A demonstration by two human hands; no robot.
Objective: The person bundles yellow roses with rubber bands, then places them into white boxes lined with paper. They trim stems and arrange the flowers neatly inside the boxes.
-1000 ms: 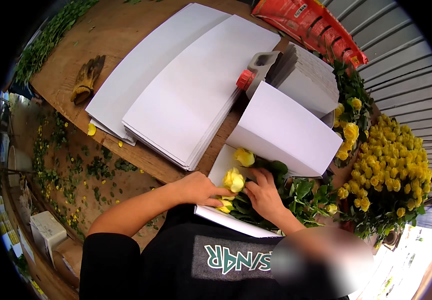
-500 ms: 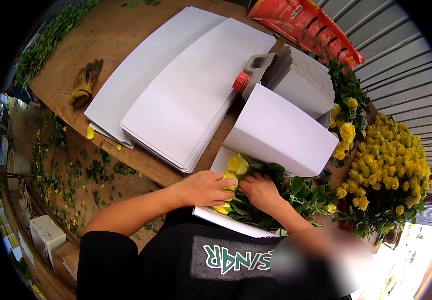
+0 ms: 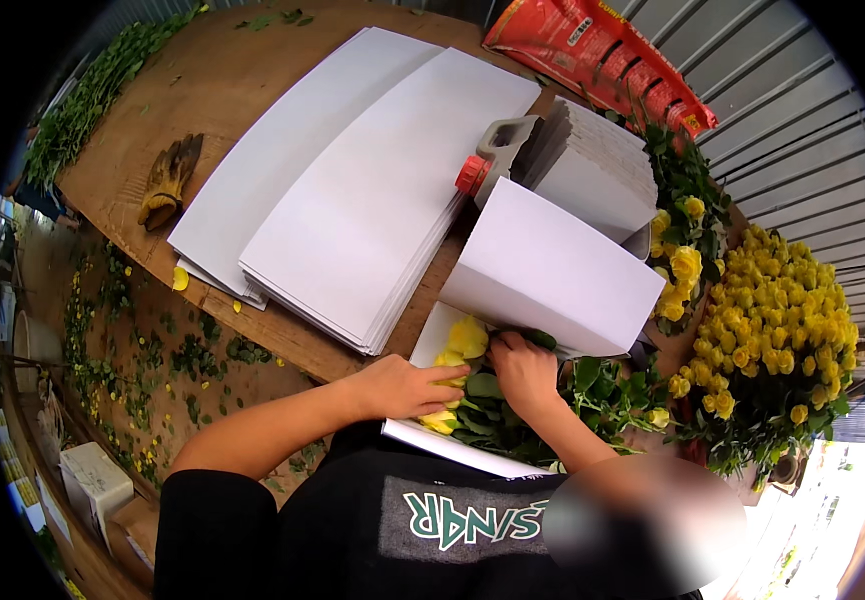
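The left hand (image 3: 410, 388), fingers slightly spread, touches at least two yellow roses (image 3: 468, 338) on white cardboard (image 3: 432, 334), and the right hand (image 3: 526, 374) curls among green leaves (image 3: 483, 387), whether pinching any I cannot tell.

Matt meets glossy
From here I see smooth, matt folded card (image 3: 558, 262), wooden tabletop (image 3: 253, 70), glossy plastic bag (image 3: 598, 58), ribbed metal wall (image 3: 788, 125).

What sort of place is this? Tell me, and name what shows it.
Probably a flower-handling shed: massed yellow roses stand at the right, leaves and petals litter the floor, and a ribbed wall rises behind.
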